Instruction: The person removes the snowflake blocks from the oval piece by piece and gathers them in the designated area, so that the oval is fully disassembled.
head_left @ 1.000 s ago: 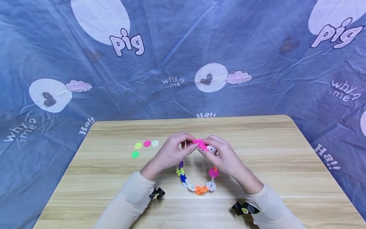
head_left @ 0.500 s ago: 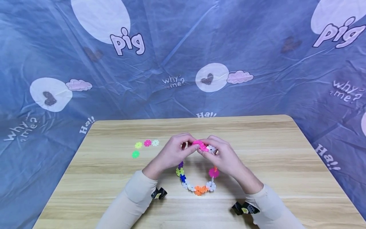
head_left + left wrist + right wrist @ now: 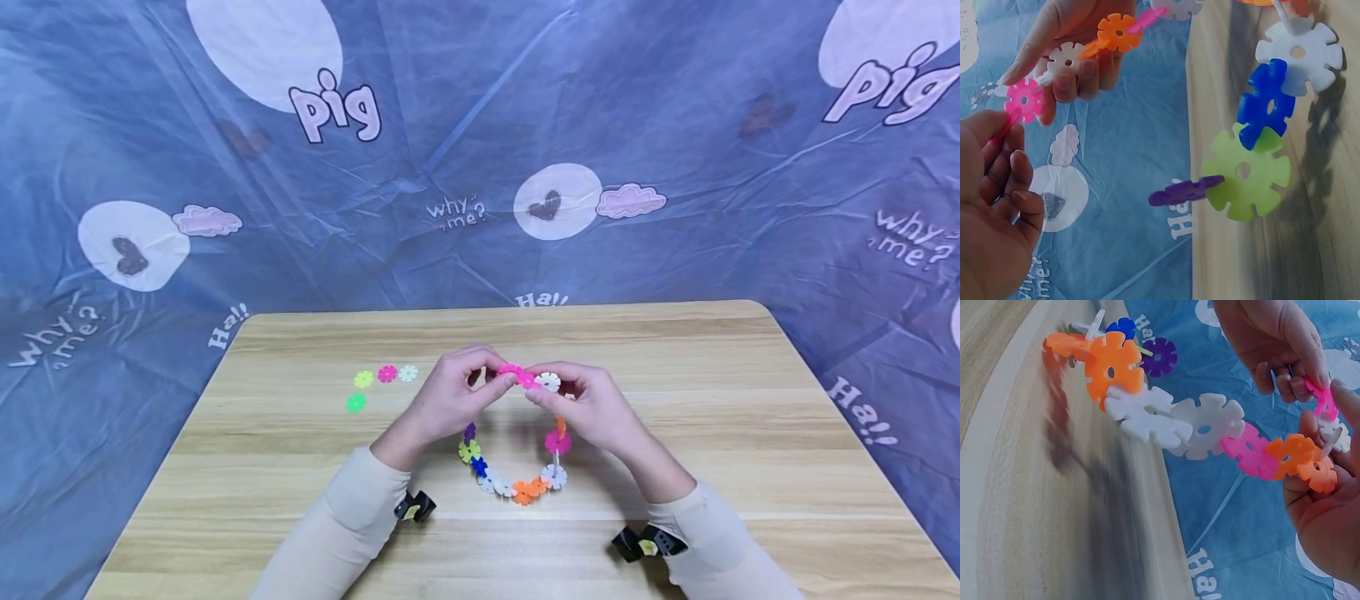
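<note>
Chain of multicoloured, flower-shaped plastic discs (image 3: 525, 493): curves from both hands over pale wood-grain table (image 3: 225, 467). Left hand (image 3: 457, 387): pinches pink end disc (image 3: 511, 371). Right hand (image 3: 592, 404): pinches adjoining pink disc (image 3: 1031, 107). Handling, probably: light, stiff, joints liable to slip; hold rims beside joints.

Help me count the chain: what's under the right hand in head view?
An orange disc peeks out; the chain from there to a white disc by the right hand is mostly covered.
</note>
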Demonstrator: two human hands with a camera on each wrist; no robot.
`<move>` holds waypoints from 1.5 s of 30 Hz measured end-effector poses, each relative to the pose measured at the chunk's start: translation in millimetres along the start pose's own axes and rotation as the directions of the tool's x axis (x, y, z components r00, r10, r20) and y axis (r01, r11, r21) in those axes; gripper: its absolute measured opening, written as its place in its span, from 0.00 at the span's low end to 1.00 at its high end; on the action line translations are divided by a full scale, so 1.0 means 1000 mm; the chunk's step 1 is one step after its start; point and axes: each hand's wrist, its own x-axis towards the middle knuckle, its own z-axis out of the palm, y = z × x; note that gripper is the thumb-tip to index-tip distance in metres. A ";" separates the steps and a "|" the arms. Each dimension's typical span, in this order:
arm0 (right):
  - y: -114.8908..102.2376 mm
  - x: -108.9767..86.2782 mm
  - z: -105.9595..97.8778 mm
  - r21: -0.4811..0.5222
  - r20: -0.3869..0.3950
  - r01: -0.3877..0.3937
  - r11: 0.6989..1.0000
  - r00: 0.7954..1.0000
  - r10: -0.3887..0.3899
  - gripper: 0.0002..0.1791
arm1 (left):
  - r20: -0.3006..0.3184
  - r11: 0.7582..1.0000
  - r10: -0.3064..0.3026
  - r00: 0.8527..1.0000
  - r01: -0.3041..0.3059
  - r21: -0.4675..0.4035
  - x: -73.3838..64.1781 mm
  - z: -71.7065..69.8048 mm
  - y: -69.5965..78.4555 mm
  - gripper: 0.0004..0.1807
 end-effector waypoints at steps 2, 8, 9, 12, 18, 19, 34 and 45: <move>0.000 0.000 0.001 0.011 0.000 0.021 1.000 1.000 -0.021 0.13 | -0.002 1.000 0.008 1.000 -0.008 -0.003 0.000 0.000 -0.001 0.03; 0.000 -0.001 0.004 0.028 -0.016 0.064 0.998 0.998 -0.063 0.12 | -0.006 0.999 0.050 0.999 -0.050 -0.015 -0.001 0.001 -0.004 0.02; 0.000 -0.001 0.004 0.032 -0.018 0.066 0.997 0.998 -0.066 0.12 | -0.008 0.998 0.057 0.998 -0.057 -0.021 -0.001 0.001 -0.005 0.02; -0.001 -0.001 0.005 0.037 -0.019 0.069 0.997 0.998 -0.068 0.12 | -0.013 0.996 0.076 0.997 -0.076 -0.036 0.000 0.002 -0.006 0.02; -0.003 -0.001 0.006 0.042 -0.014 0.060 0.997 0.998 -0.059 0.12 | -0.003 0.994 0.103 0.995 -0.103 -0.031 0.000 0.003 -0.009 0.02; -0.003 -0.001 0.006 0.041 -0.014 0.063 0.997 0.998 -0.062 0.12 | -0.003 0.994 0.108 0.994 -0.108 -0.027 0.000 0.004 -0.009 0.02; 0.000 -0.002 0.007 0.022 -0.010 0.062 0.998 0.998 -0.062 0.13 | -0.041 0.993 0.114 0.993 -0.113 0.035 -0.006 -0.002 -0.013 0.03; -0.003 -0.002 0.007 -0.023 -0.011 0.050 0.998 0.999 -0.050 0.14 | -0.066 0.994 0.096 0.993 -0.092 0.066 -0.010 -0.013 -0.013 0.03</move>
